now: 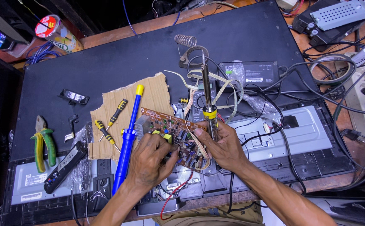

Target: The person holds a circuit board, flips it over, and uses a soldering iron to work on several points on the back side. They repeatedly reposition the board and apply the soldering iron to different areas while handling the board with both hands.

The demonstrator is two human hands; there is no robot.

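Brown circuit board (178, 138) is steadied over the black surface (119, 62) by left hand (151, 161) fingers; soldering iron (207, 98) is gripped in right hand (224, 146). Soldering judged underway; steady tip placement needed.

Circuit board (178, 136) partly under both hands.

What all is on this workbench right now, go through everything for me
circuit board: one, brown, centre, under both hands
soldering iron: one, yellow collar, in right hand
suction pump: one, blue, left of board
screwdrivers: two, yellow-black, on cardboard
pliers: one, green handles, far left
remote: one, black, lower left
power adapter: one, black, upper right
power strip: one, white, right edge
left hand: on board
right hand: gripping iron
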